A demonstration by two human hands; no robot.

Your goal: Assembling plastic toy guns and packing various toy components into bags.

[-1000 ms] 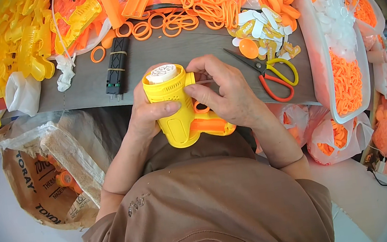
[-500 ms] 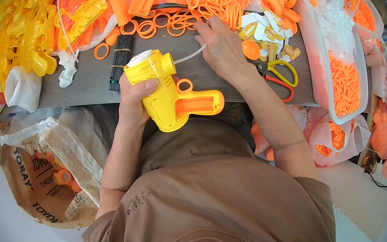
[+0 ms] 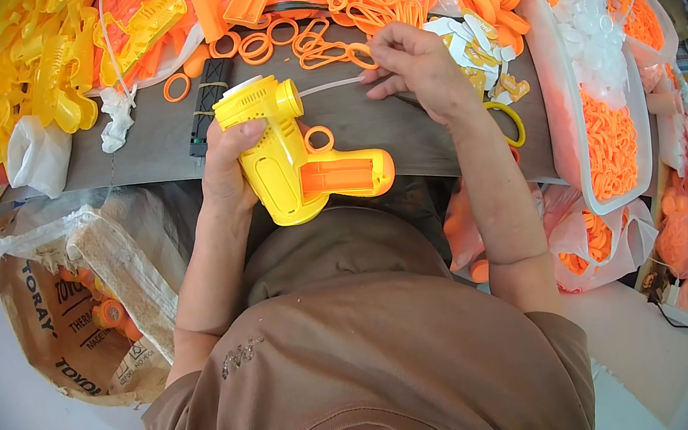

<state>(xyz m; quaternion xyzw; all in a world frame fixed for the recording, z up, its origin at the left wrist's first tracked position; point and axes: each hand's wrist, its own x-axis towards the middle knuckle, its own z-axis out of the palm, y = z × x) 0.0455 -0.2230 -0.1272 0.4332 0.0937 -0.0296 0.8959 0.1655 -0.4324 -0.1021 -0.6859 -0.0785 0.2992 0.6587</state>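
Left hand: the left hand (image 3: 228, 168) is wrapped around the yellow gun-shaped body (image 3: 276, 167), thumb laid across its upper side; firm hold.
Yellow body: in front of the torso, at the near edge of the grey table (image 3: 162, 144); tilted, its orange handle section (image 3: 347, 176) pointing right.
Trigger side: small orange ring (image 3: 318, 138) between nozzle and handle.
Tube: pale tube (image 3: 330, 87) runs from the nozzle to the fingers of the right hand (image 3: 426, 76).
Right hand: raised over the table, fingers bent, fingertips at the end of an orange loop (image 3: 360, 56); cannot tell whether loop or tube is pinched.
Left of centre: black bar (image 3: 211, 102) with a band around it, partly behind the left hand.
Right of centre: scissors (image 3: 510, 123), mostly hidden behind the right arm; white and gold pieces (image 3: 479, 46) beyond.
Far side: heaped yellow shells (image 3: 65, 74), orange loops (image 3: 389, 2).
Right edge: white tray (image 3: 647, 142) with small orange parts (image 3: 613, 142).
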